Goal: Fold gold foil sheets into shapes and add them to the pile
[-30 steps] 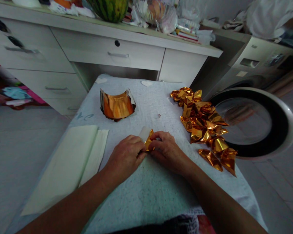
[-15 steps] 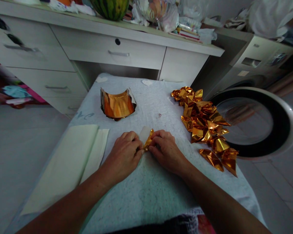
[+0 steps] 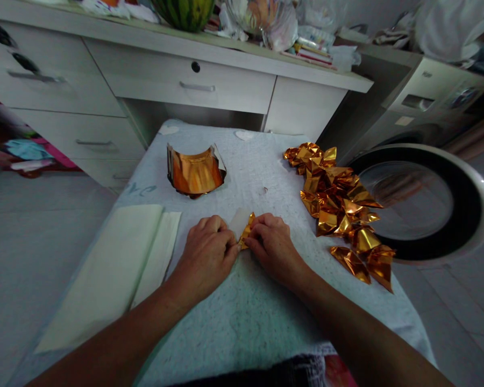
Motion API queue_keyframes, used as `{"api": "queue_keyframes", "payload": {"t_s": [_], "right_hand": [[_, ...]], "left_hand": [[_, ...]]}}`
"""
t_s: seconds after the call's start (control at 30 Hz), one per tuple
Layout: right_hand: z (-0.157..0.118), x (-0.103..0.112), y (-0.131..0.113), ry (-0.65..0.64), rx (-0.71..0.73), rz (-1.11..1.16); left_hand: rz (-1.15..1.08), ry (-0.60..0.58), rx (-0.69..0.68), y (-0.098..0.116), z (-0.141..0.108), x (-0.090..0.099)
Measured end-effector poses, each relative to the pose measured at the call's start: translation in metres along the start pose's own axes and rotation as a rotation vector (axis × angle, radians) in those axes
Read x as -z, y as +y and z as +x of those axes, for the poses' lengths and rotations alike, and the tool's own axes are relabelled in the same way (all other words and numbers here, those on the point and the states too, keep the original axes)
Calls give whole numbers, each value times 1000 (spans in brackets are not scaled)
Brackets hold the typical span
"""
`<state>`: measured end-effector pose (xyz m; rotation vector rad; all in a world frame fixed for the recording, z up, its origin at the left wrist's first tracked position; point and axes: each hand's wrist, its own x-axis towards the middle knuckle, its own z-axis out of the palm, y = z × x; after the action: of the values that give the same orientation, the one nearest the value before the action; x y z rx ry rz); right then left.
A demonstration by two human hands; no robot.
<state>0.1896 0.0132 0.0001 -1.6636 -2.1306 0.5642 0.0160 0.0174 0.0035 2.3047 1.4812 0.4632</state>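
A small piece of gold foil [image 3: 247, 230] lies between my two hands at the middle of the cloth-covered table [image 3: 242, 301]. My left hand [image 3: 212, 250] pinches its lower left end, fingers curled. My right hand [image 3: 272, 242] has its fingertips closed on the foil's right side. A whitish translucent slip [image 3: 239, 219] shows just behind the foil. Farther back on the left stands a curved stack of gold sheets [image 3: 196, 172]. Several folded gold foil pieces [image 3: 339, 199] are heaped at the right. Pale paper sheets [image 3: 105, 269] lie left of my left hand.
Behind the table is a white drawer cabinet [image 3: 177, 75] with a watermelon [image 3: 183, 13] and plastic bags on top. At the right, a washing machine's round door [image 3: 419, 201] stands open beside the table edge.
The view has shifted very slightly. Both hands stay closed at the foil, with hardly any movement of the fingers.
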Motion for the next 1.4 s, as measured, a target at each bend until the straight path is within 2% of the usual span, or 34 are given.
{"api": "queue_keyframes", "payload": {"t_s": [0.23,0.57,0.73,0.93,1.4], "right_hand": [[-2,0,1,21,31,14],[0,-3,1,16,5,-50],[0,-3,0,10,0,-53],[-1,-3,0,18,4,-32],[-1,-1,-1,21,-1,-25]], "left_hand": [[23,5,0,2,1,-1],[86,-3,36,5,0,0],[75,2,42,4,-2,-3],[-21,62,70,1,-3,-7],[-50,17,65,0,-1,-7]]}}
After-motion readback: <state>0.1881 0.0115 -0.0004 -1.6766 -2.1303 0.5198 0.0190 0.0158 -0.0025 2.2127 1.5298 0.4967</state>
